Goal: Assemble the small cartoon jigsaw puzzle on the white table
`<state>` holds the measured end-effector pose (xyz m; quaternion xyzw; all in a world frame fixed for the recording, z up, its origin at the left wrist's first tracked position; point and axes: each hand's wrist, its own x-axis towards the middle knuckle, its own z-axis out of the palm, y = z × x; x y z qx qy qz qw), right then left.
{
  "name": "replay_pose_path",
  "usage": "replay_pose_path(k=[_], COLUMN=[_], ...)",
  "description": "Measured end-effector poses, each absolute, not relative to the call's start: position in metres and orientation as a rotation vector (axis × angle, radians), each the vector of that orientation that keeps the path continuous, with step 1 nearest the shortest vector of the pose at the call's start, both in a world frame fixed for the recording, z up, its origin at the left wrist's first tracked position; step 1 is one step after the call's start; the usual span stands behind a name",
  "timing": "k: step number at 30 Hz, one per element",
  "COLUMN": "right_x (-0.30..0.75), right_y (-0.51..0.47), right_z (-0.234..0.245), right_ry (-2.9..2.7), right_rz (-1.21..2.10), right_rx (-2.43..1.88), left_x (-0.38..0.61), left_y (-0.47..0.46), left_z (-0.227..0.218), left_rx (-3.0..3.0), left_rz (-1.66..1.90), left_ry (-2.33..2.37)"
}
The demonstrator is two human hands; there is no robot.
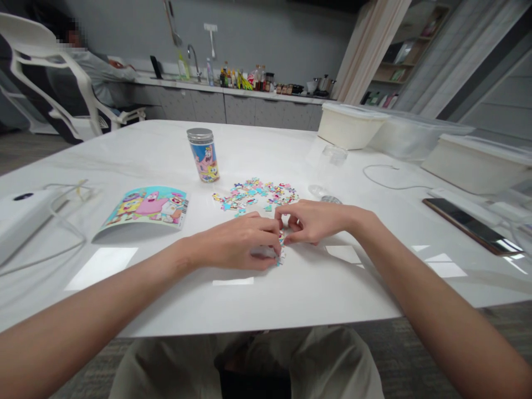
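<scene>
Close together at the middle of the white table, my left hand and my right hand are both at a few joined-looking jigsaw puzzle pieces. The left fingers are bent and pressed on the pieces' left side. From the right, my right thumb and forefinger pinch at the upper end, where the fingers partly hide the pieces. Just beyond the hands lies a loose spread of small colourful puzzle pieces. A curved cartoon picture sheet rests to the left. Behind it stands a cartoon-printed tin with a metal lid.
A clear plastic container and a round lid sit right of the pieces. Further right are a phone, a cable and lidded storage boxes. A white power strip lies at left. Another person sits behind a chair.
</scene>
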<state>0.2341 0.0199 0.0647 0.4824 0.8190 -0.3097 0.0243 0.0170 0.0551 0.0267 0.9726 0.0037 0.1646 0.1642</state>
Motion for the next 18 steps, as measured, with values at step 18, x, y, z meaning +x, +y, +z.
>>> replay_pose_path(k=[18], right_x=[0.2346], right_y=[0.0205], right_z=[0.0644], right_ry=[2.613], right_rz=[-0.895], right_rx=[1.484], left_x=[0.0085], left_y=[0.0600], left_z=[0.0309], left_rx=[2.742], left_rz=[0.477], left_ry=[0.020])
